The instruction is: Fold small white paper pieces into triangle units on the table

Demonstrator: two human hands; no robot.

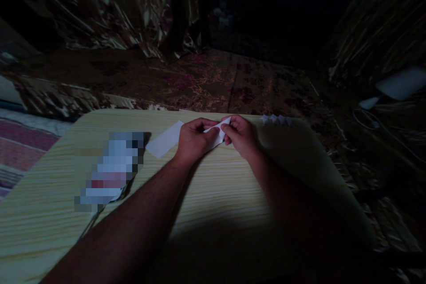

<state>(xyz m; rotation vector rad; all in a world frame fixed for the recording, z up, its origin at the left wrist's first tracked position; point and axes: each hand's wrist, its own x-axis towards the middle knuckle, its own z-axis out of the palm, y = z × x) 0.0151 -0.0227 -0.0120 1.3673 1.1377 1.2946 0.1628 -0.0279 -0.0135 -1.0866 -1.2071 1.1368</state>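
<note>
Both my hands meet over the far middle of a pale wooden table (213, 199). My left hand (193, 140) and my right hand (240, 135) are closed in pinches on one small white piece of paper (218, 132), which is partly folded between the fingertips. A flat white paper strip (164, 140) lies on the table just left of my left hand, not touched. A row of small folded white paper pieces (277, 120) sits at the table's far edge, right of my right hand.
A blurred-out rectangular object (109, 171) lies on the table's left part. Dark patterned fabric (199, 80) covers the ground beyond the table. A white device with a cable (396, 86) rests at far right. A striped cloth (20, 151) is at left. The room is dim.
</note>
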